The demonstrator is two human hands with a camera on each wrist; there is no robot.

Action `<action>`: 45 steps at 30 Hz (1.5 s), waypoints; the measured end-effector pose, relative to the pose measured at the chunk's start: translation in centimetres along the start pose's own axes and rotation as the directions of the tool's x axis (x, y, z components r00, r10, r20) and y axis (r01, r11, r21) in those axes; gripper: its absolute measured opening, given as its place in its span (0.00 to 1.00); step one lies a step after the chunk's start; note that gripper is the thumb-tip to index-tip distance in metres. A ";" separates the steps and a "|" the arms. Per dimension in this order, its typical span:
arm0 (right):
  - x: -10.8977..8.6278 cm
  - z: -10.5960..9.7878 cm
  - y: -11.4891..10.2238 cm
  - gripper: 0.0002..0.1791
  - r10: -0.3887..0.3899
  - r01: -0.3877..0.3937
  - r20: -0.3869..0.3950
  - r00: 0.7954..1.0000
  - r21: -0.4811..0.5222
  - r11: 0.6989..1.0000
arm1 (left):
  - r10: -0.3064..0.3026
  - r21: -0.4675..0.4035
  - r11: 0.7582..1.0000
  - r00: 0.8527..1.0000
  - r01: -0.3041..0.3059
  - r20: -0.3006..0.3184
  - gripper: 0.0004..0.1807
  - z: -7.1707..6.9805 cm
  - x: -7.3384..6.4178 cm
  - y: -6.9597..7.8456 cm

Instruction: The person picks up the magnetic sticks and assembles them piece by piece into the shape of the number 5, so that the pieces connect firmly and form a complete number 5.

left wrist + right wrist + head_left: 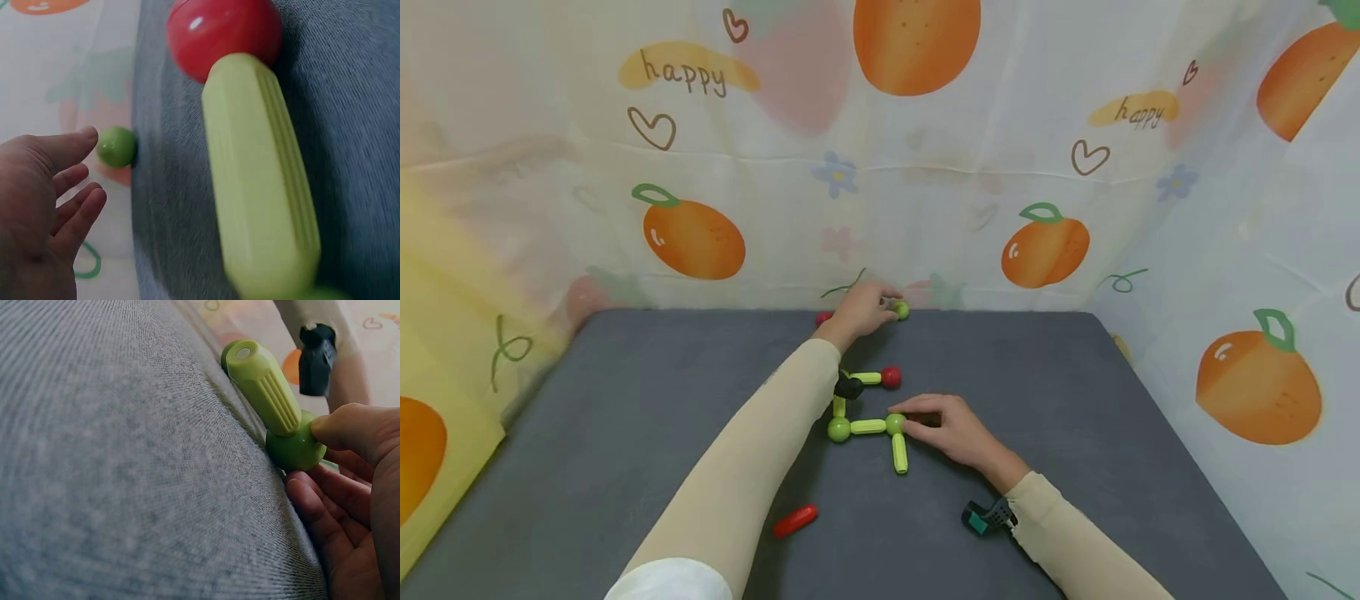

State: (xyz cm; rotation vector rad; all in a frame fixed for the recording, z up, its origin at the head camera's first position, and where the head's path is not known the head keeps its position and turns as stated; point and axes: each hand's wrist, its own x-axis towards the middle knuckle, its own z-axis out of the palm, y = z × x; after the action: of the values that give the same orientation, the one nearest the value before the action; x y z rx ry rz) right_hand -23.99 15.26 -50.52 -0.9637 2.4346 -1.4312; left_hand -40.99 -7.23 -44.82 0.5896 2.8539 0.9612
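Observation:
At the table's far edge my left hand (861, 310) reaches toward a loose green ball (901, 310). In the left wrist view its thumb and fingers are spread, with the thumb tip right beside that ball (117, 147). My right hand (953, 432) pinches another green ball (296, 445) between thumb and fingers. This ball joins two yellow-green rods (868, 427) of a ball-and-rod construction lying on the table. A corner green ball (838, 429) links the construction to an upper rod that ends in a red ball (891, 377). The left forearm hides part of it.
A red rod (795, 521) lies loose near the front, right of the left forearm. Partly behind the left hand is a red ball (823, 318) at the back edge. Printed cloth (880, 217) hangs along the back and sides of the grey table (1075, 417).

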 end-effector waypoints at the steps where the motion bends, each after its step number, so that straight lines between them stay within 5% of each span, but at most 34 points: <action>1: 0.0 0.0 0.0 0.16 -0.001 0.001 0.003 1.000 0.002 1.000 | 0.001 0.023 1.000 1.000 -0.001 0.010 0.24 0.3 0.3 0.1; 7: 0.0 0.0 0.1 0.16 0.004 -0.004 0.011 1.000 0.013 1.000 | 0.008 0.130 0.991 0.999 -0.012 0.032 0.21 1.5 1.4 0.3; 17: 0.0 -0.1 0.0 0.16 0.009 -0.009 0.005 1.000 0.018 1.000 | 0.027 0.140 0.990 1.000 -0.029 0.015 0.11 1.8 1.1 0.6; 26: 0.1 0.0 -0.1 0.17 0.001 -0.001 0.010 1.000 0.000 1.000 | -0.013 -0.032 0.999 1.000 0.013 0.024 0.09 0.5 -0.5 0.1; 29: 0.0 0.0 0.0 0.17 0.006 -0.006 0.010 1.000 -0.004 1.000 | -0.016 -0.115 0.993 1.000 0.017 0.013 0.17 -0.7 -2.0 1.1; 33: 0.0 -0.1 -0.1 0.17 0.004 -0.004 0.007 1.000 -0.008 1.000 | 0.039 -0.176 0.984 0.999 -0.041 -0.013 0.16 -2.5 -4.8 2.7; 40: -0.1 -0.2 -0.5 0.16 -0.002 0.002 0.000 1.000 -0.019 1.000 | 0.117 -0.282 0.952 0.993 -0.120 -0.028 0.13 -4.2 -11.7 4.1; 45: -0.1 -0.1 -0.5 0.17 -0.004 0.004 0.001 1.000 -0.010 1.000 | 0.111 -0.315 0.942 0.993 -0.118 -0.040 0.11 -3.7 -17.1 5.2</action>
State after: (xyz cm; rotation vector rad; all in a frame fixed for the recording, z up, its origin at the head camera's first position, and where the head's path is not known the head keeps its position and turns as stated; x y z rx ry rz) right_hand -23.74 15.16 -50.08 -0.9719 2.4435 -1.4209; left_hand -24.15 -12.01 -39.64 0.7169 2.6210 1.4166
